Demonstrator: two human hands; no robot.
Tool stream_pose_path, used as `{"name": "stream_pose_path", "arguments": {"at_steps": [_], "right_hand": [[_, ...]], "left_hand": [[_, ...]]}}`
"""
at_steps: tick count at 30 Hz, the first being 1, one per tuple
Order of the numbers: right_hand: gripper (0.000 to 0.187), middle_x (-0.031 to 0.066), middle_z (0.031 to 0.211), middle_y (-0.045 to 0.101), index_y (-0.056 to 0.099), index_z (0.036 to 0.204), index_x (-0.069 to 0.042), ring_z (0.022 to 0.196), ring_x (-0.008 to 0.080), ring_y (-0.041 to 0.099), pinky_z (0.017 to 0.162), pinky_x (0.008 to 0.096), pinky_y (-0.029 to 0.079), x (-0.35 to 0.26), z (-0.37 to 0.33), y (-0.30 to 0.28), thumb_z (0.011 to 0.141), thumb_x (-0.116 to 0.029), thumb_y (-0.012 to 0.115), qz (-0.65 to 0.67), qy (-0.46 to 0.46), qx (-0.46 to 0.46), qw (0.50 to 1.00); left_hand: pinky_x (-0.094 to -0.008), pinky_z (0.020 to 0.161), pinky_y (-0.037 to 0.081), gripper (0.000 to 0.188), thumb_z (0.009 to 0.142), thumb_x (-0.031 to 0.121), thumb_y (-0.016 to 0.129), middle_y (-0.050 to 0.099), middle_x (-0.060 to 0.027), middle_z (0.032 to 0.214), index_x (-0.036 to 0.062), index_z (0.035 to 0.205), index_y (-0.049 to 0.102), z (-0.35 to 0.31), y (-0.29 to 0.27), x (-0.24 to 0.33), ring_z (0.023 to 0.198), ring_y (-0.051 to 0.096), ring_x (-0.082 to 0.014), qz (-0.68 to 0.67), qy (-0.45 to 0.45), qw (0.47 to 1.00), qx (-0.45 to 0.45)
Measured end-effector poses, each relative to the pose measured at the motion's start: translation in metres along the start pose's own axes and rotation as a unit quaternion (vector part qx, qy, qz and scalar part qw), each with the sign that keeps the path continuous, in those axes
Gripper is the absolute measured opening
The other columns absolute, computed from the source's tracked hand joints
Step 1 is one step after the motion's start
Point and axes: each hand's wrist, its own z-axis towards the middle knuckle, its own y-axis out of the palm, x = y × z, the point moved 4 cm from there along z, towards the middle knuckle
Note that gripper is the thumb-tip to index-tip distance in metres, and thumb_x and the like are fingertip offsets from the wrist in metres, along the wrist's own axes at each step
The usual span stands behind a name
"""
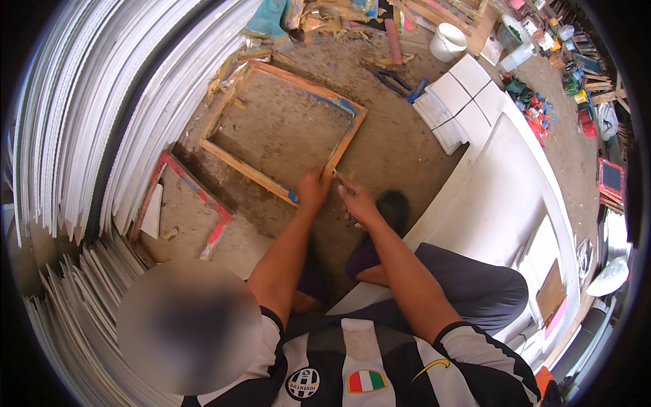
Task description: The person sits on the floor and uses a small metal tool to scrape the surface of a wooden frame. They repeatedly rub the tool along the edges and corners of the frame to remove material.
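Note:
A rectangular wooden frame (245,166), stained with blue and orange paint, lies tilted on the floor ahead of me. My left hand (314,190) is closed round its near right corner. Close beside it, my right hand (359,203) grips a slim metal hand tool (343,182). The tool's tip points at the frame's edge by my left fingers. Most of its body is hidden in my fist, so its exact kind does not show.
Tall stacks of white sheets (81,102) line the left. A red-painted frame piece (196,186) lies before them. Blue-handled pliers (415,91), white blocks (468,95), a white bucket (447,42) and a large white panel (488,183) are toward the right.

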Motion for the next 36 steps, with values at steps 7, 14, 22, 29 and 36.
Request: {"name": "stream_pose_path", "arguments": {"at_steps": [7,14,22,29,36], "right_hand": [[0.046,0.0227,0.102,0.072,0.053,0.15,-0.018,0.094,0.0363,0.071,0.085,0.043,0.054,-0.01,0.01,-0.01,0.104,-0.023,0.055,-0.283,-0.166,0.06,0.943],[0.046,0.0274,0.122,0.066,0.056,0.147,-0.018,0.118,0.0462,0.061,0.1,0.0501,0.048,-0.027,0.002,-0.007,0.102,-0.02,0.054,-0.283,-0.057,0.026,0.957],[0.046,0.0269,0.128,0.065,0.055,0.149,-0.018,0.12,0.0441,0.061,0.103,0.0477,0.047,-0.029,0.005,-0.005,0.103,-0.022,0.053,-0.291,-0.051,0.028,0.955],[0.044,0.0249,0.115,0.07,0.059,0.143,-0.011,0.108,0.0424,0.067,0.093,0.0527,0.053,-0.058,-0.005,0.013,0.1,-0.018,0.05,-0.437,-0.025,0.033,0.899],[0.033,0.0246,0.1,0.072,0.066,0.127,-0.005,0.088,0.0353,0.073,0.077,0.0491,0.057,-0.039,0.005,0.013,0.101,-0.021,0.054,-0.249,0.038,0.036,0.967]], "left_hand": [[-0.0464,0.084,0.054,0.048,0.082,0.035,0.083,0.073,-0.0175,0.099,0.0008,0.114,0.074,-0.01,-0.003,0.012,0.094,0.067,-0.0378,0.092,-0.028,0.995,-0.002],[-0.0426,0.085,0.053,0.046,0.086,0.038,0.08,0.074,-0.0164,0.101,0.0023,0.115,0.075,-0.023,-0.01,0.004,0.092,0.069,-0.0337,0.103,0.005,0.994,0.046],[-0.0427,0.085,0.053,0.043,0.088,0.036,0.078,0.074,-0.016,0.101,0.0018,0.113,0.075,-0.023,-0.012,0.011,0.093,0.069,-0.0338,0.115,0.009,0.992,0.049],[-0.0435,0.083,0.053,0.041,0.087,0.034,0.079,0.074,-0.0169,0.099,0.0008,0.112,0.075,-0.025,-0.01,0.008,0.089,0.068,-0.035,0.091,0.006,0.994,0.055],[-0.0454,0.079,0.055,0.038,0.085,0.03,0.08,0.074,-0.018,0.096,0.0014,0.11,0.076,-0.024,-0.01,0.01,0.087,0.068,-0.0367,0.08,0.013,0.994,0.078]]}}
